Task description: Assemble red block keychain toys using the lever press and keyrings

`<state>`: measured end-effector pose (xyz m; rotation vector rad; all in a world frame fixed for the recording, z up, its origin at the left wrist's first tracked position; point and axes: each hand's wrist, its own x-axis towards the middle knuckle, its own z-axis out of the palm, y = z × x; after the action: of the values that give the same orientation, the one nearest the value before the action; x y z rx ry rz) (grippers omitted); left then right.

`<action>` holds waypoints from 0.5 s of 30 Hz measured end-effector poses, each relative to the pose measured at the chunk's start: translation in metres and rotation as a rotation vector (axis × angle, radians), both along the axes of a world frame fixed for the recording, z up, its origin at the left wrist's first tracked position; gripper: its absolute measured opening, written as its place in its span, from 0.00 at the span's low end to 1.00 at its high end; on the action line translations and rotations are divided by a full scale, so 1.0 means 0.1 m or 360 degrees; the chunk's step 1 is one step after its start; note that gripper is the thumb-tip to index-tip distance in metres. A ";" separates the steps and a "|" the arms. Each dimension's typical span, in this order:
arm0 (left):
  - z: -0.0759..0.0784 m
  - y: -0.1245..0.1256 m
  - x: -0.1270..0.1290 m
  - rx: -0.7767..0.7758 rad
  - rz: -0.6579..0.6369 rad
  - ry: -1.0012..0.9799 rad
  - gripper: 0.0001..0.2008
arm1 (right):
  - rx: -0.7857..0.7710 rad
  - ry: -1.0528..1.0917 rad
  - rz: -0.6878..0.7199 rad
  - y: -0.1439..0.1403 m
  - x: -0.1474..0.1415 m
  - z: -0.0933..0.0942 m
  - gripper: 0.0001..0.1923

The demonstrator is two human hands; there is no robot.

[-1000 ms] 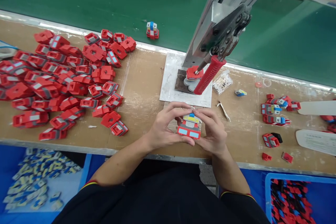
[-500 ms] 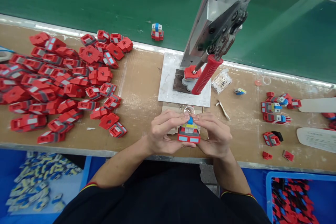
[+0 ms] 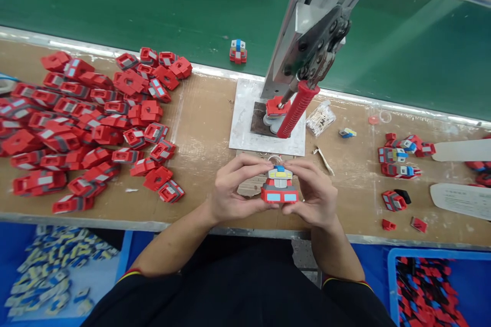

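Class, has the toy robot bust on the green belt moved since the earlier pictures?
Yes: the toy robot bust has shifted right, judged against the metal base plate.

Both hands face each other in front of the body, each closed in a pinch.
Through the head view I see my left forearm (image 3: pixel 178 240) slant inward and forward, and my right forearm (image 3: pixel 337 253) lean in more steeply from the other side. My left hand (image 3: pixel 232 189) curves with its fingers (image 3: pixel 247 167) reaching inward along the top and its thumb (image 3: pixel 261 206) stretched beneath; my right hand (image 3: pixel 316 191) mirrors it, thumb (image 3: pixel 297 208) angled in below. The thumb tips sit near each other. Black sleeves (image 3: pixel 132 296) with yellow and red trim end near the elbows, leaving both forearms bare.
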<state>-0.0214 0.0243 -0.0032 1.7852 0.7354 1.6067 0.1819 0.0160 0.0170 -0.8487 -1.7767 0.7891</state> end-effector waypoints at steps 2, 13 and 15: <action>0.00 0.00 0.01 0.0015 -0.0006 0.0001 0.31 | -0.0002 -0.0009 -0.0005 -0.01 0.02 0.00 0.32; 0.03 0.00 0.01 0.0093 -0.0088 -0.0006 0.31 | 0.0067 -0.0027 0.0001 -0.04 0.00 0.05 0.26; 0.03 -0.01 0.01 0.0121 -0.0081 -0.0003 0.31 | 0.0086 -0.0018 0.0016 -0.04 0.00 0.05 0.26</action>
<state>-0.0201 0.0235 -0.0002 1.8407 0.6309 1.6223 0.1821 0.0121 0.0218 -0.8105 -1.8058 0.7409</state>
